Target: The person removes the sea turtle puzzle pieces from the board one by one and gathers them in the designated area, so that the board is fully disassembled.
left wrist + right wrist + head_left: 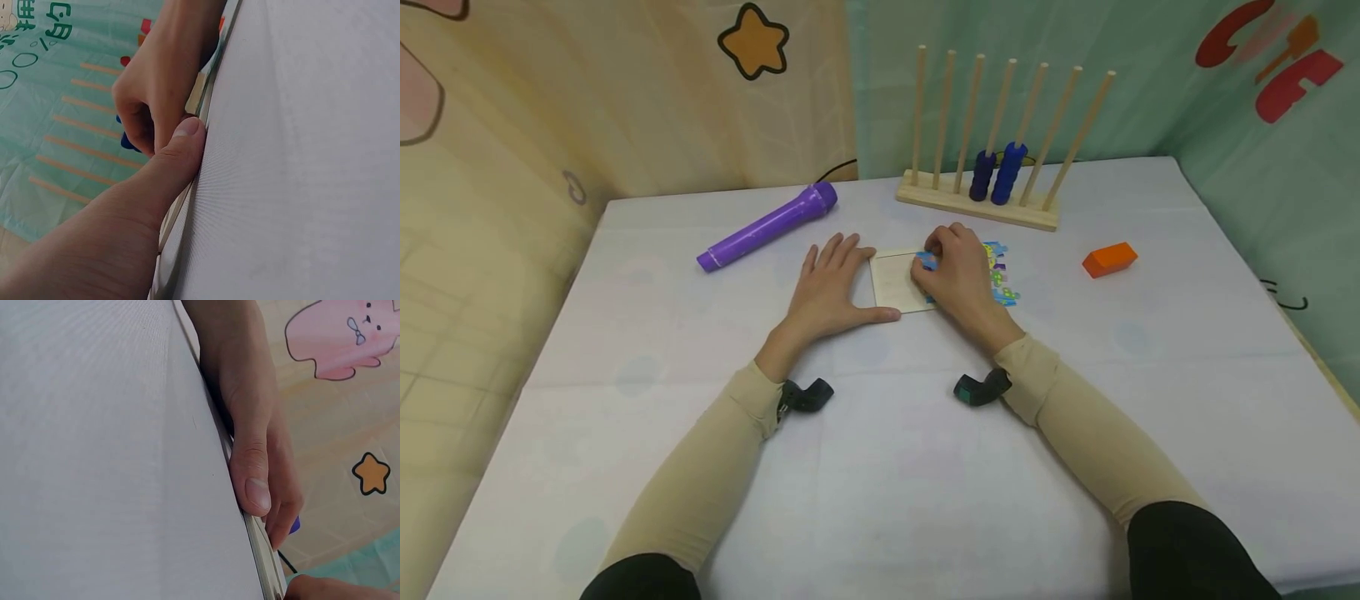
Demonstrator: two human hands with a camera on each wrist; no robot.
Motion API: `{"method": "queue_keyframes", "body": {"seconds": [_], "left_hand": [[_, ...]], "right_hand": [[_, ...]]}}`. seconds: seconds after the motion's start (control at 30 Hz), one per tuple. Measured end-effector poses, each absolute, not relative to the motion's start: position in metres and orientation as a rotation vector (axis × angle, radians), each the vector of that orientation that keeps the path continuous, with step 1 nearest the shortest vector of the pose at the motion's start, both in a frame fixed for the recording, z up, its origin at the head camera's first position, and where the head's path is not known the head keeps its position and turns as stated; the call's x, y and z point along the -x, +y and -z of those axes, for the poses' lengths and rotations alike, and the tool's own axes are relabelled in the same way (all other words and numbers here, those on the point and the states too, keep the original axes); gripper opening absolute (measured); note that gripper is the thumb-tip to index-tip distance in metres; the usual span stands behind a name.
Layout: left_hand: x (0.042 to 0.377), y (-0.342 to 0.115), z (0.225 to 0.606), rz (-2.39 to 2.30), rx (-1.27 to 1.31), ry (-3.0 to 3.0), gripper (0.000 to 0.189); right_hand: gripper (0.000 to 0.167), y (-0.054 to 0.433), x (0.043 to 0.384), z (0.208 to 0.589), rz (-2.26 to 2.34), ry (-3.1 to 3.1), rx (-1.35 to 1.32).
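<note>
A thin pale wooden board [895,283] lies flat on the white table. My left hand [827,292] is spread at its left end, thumb at the near edge and fingers at the far corner; in the right wrist view the left thumb [253,481] rests on the board's rim. Over the board's right part, my right hand [958,271] has curled fingers and pinches a small blue puzzle piece [928,260], mostly hidden by the fingers. Colourful puzzle pieces [1000,279] with jagged edges show beyond the right hand. How they join is hidden.
Behind the board stands a wooden peg rack [977,205] with dark blue beads [1009,173] on two pegs. A purple toy microphone [767,227] lies at the back left. To the right sits an orange block [1109,259]. Printed curtains border the table.
</note>
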State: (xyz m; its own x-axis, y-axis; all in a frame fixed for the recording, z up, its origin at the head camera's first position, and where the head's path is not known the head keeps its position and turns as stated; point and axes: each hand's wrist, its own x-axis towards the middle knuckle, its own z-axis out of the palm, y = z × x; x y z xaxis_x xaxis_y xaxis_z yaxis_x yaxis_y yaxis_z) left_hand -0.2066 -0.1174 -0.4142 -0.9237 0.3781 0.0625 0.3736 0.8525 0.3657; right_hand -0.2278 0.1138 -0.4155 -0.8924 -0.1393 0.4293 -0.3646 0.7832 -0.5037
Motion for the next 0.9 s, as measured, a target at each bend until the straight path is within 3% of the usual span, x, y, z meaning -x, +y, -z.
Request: {"method": "queue_keyframes", "body": {"seconds": [0.9], "left_hand": [[0.2073,-0.1173,0.4149,-0.564,-0.608,3.017,0.112]], "right_hand": [[0.017,0.1114,0.2255,0.4086,-0.568,-2.547,-0.505]]}}
